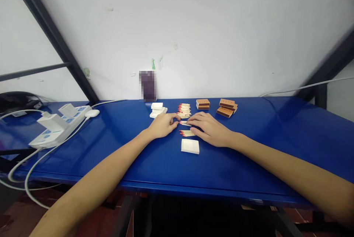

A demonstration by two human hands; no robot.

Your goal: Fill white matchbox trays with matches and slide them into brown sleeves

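Between my two hands lies a small row of red-tipped matches (pixel 184 123) on the blue table. My left hand (pixel 163 124) is at their head end, its index finger and thumb bent and slightly apart. My right hand (pixel 211 129) rests from the right with fingers stretched, its fingertips at the plain ends. Its thumb reaches a nearer bundle of matches (pixel 187 133). Beyond the hands sits a larger pile of matches (pixel 184 109). Closest to me is a white matchbox tray (pixel 190 146). Neither hand visibly lifts anything.
More white matchbox trays (pixel 157 110) sit beyond my left hand. Stacked brown matchboxes (pixel 202 104) and a second group of matchboxes (pixel 227 107) are at the back right. A white power strip (pixel 62 128) with cables lies left. A blurred dark purple object (pixel 148 85) leans on the wall.
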